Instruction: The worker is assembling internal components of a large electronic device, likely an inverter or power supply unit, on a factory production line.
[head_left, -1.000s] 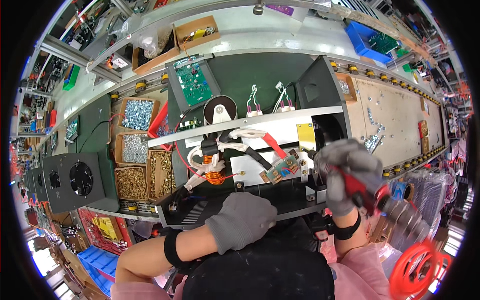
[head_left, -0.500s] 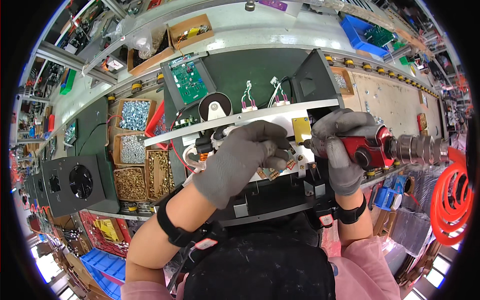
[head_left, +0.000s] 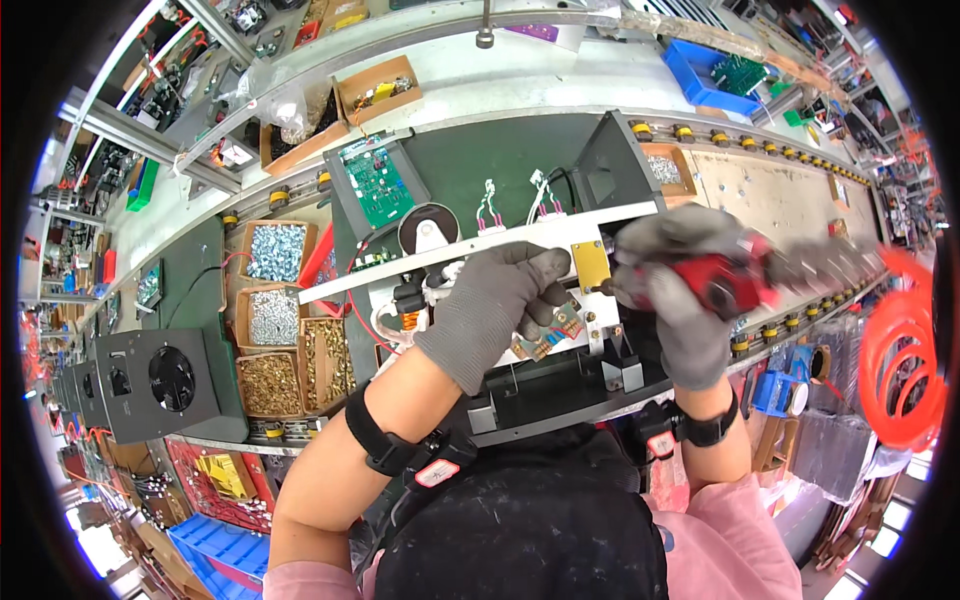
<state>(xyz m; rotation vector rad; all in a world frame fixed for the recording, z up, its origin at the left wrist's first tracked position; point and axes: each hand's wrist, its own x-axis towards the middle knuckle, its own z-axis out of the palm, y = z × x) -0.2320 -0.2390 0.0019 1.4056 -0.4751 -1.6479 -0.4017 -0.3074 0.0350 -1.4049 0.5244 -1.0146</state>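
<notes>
My right hand [head_left: 692, 338], in a grey glove, is wrapped round a red power screwdriver [head_left: 722, 284], blurred by motion. Its tip points left, beside a brass-coloured plate [head_left: 591, 264] in the black metal chassis [head_left: 545, 413]. My gloved left hand [head_left: 490, 305] hovers over the wiring just left of that plate. Its fingers are curled in, thumb near the index finger; whatever they might hold is hidden. A long silver metal bar [head_left: 385, 264] runs across the chassis behind both hands. Behind the bar sits a round black part [head_left: 429, 228] with a white bracket.
Boxes of silver screws [head_left: 277, 250] and brass-coloured fasteners [head_left: 268, 385] stand at left, near a grey fan panel [head_left: 160, 375]. A green circuit board [head_left: 375, 187] lies at the back. An orange coiled hose [head_left: 893, 375] hangs at right. Rollers [head_left: 683, 132] line the bench.
My left hand has shifted slightly, its fingers curling in more. The screwdriver in my right hand has become blurred, its tip still beside the brass-coloured plate. The whole view has shifted a little.
</notes>
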